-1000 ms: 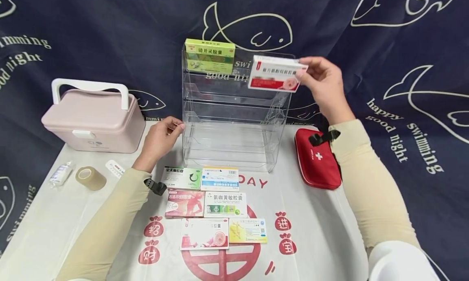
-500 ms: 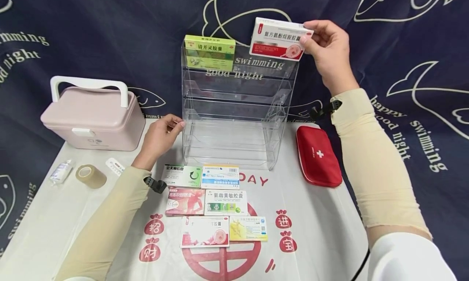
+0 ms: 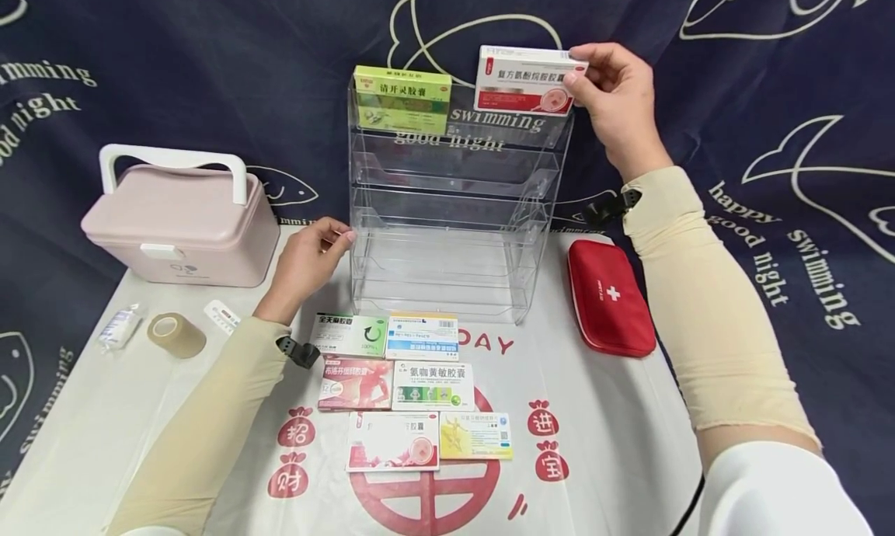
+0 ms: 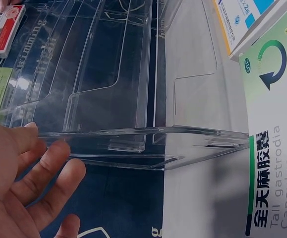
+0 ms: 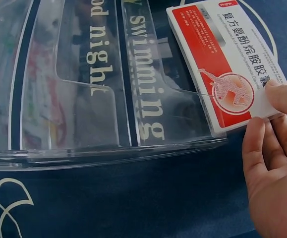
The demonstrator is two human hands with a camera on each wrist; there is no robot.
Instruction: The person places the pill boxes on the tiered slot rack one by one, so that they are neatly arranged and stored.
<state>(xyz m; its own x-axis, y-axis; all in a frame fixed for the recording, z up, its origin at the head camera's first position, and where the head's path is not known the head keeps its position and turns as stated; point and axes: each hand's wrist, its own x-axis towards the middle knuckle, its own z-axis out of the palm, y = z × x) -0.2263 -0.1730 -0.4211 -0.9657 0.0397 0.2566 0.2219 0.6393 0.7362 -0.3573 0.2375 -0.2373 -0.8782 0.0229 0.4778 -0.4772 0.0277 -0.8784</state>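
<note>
My right hand (image 3: pixel 618 105) pinches a white-and-red medicine box (image 3: pixel 520 81) by its right end, thumb on the front. The box stands at the top right of a clear acrylic tiered rack (image 3: pixel 447 276), its lower edge overlapping the top tier in the head view. In the right wrist view the box (image 5: pixel 232 64) tilts beside the clear side panel. My left hand (image 3: pixel 308 260) holds the rack's left side edge between thumb and index finger, the other fingers loosely bent. A yellow-green medicine box (image 3: pixel 403 101) sits at the left of the top tier.
Several medicine boxes lie in rows before the rack, among them a green-and-white box (image 3: pixel 349 335) and a yellow box (image 3: pixel 475 436). A pink case (image 3: pixel 182 225), a tan tape roll (image 3: pixel 176 335) and a wrapped packet (image 3: pixel 120 328) are at left. A red first-aid pouch (image 3: pixel 611 299) lies right.
My right hand has raised the white-and-red box above the rack's top right, then brought it slightly down and left onto the top tier's edge. The left hand has stayed at the rack.
</note>
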